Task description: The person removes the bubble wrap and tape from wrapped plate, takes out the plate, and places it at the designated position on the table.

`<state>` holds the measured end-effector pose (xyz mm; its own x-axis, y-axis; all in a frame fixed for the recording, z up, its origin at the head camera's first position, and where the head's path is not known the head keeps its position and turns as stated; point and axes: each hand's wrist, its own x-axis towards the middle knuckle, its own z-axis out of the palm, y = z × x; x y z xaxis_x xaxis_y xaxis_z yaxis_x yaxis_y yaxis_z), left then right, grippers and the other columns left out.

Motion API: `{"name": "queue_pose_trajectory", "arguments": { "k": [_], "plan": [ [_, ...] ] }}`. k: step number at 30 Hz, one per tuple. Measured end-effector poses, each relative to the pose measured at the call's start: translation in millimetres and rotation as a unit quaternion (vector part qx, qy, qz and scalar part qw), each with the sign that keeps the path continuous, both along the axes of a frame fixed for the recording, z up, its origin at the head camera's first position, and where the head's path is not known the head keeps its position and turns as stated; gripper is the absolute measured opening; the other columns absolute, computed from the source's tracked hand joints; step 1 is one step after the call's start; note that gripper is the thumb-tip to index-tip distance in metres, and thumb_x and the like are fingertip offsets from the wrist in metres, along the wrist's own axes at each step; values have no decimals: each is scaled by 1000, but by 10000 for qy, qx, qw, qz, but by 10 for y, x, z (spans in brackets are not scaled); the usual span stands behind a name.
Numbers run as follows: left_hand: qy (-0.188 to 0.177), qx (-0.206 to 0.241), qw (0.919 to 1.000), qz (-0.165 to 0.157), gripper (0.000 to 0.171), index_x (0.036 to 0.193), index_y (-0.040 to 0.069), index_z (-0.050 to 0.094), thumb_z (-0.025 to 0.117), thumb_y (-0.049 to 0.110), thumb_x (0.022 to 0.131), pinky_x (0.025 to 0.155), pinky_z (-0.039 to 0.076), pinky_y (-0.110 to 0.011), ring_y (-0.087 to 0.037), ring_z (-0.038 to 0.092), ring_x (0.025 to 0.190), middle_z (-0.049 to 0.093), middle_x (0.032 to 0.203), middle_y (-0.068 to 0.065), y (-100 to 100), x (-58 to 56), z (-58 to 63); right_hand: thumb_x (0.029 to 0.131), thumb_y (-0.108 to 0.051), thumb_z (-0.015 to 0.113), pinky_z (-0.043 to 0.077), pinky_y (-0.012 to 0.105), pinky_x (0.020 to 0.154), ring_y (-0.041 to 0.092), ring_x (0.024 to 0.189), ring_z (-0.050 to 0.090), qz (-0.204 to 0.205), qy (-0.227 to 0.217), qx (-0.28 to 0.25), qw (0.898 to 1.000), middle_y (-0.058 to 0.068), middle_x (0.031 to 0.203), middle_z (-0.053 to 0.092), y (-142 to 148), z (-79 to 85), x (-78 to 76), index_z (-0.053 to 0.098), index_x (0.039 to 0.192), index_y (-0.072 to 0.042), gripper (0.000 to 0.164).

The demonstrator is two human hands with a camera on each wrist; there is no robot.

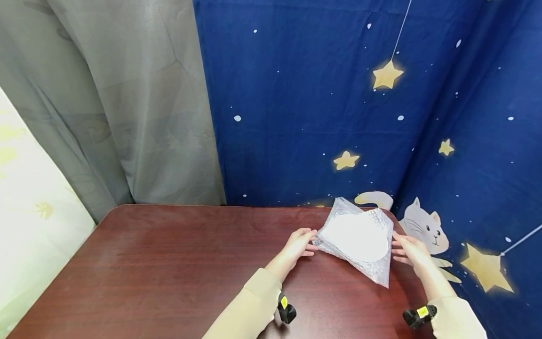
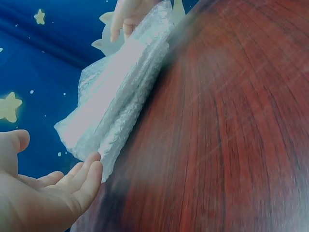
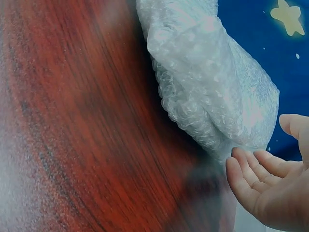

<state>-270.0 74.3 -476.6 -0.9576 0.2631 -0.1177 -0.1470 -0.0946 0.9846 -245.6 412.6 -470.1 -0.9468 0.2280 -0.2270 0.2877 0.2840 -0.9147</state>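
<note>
A crumpled sheet of clear bubble wrap lies at the far right of the table, one corner pointing toward me. In its middle shows a bright white, roundish flat shape, too washed out to tell its kind. At the left edge of the wrap, my left hand has its fingertips against the plastic, thumb apart from the fingers in the left wrist view. My right hand is at the opposite edge, its loosely bent fingers right by the wrap's lower fold and its thumb held away.
The dark red wooden table has rounded far corners. Behind it hang a grey curtain and a blue curtain with stars and a cat. Black wrist cameras sit at both sleeves.
</note>
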Motion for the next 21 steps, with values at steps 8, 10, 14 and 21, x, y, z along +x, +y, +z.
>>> {"name": "queue_pose_trajectory", "arguments": {
  "k": [8, 10, 14, 21],
  "plan": [
    [-211, 213, 9995, -31, 48, 130, -13, 43, 54, 18, 95, 80, 55, -46, -37, 68, 90, 63, 107, -22, 125, -16, -63, 99, -39, 51, 56, 30, 74, 9, 80, 63, 291, -57, -91, 9995, 22, 113, 59, -90, 84, 75, 25, 139, 18, 74],
    [-212, 253, 9994, -52, 47, 128, -12, 44, 54, 19, 95, 80, 55, -46, -36, 68, 90, 63, 105, -20, 144, -14, -69, 99, -33, 52, 56, 29, 73, 9, 80, 63, 272, -34, -242, 9993, 11, 105, 63, -96, 75, 70, 27, 138, 18, 69],
    [-236, 356, 9991, -64, 47, 125, -12, 48, 55, 22, 94, 81, 55, -44, -35, 68, 90, 62, 102, -17, 184, -20, -60, 98, -23, 56, 56, 27, 71, 8, 78, 62, 228, 14, -609, 9979, -5, 91, 62, -110, 46, 68, 32, 137, 16, 61],
    [-424, 626, 9971, -47, 49, 125, -13, 46, 56, 23, 93, 83, 54, -43, -36, 67, 93, 57, 104, -19, 246, -16, -57, 97, -21, 57, 55, 26, 71, 8, 78, 60, 302, -66, -780, 9965, -6, 89, 60, -132, 14, 98, 29, 138, 16, 63]
  ]
}}
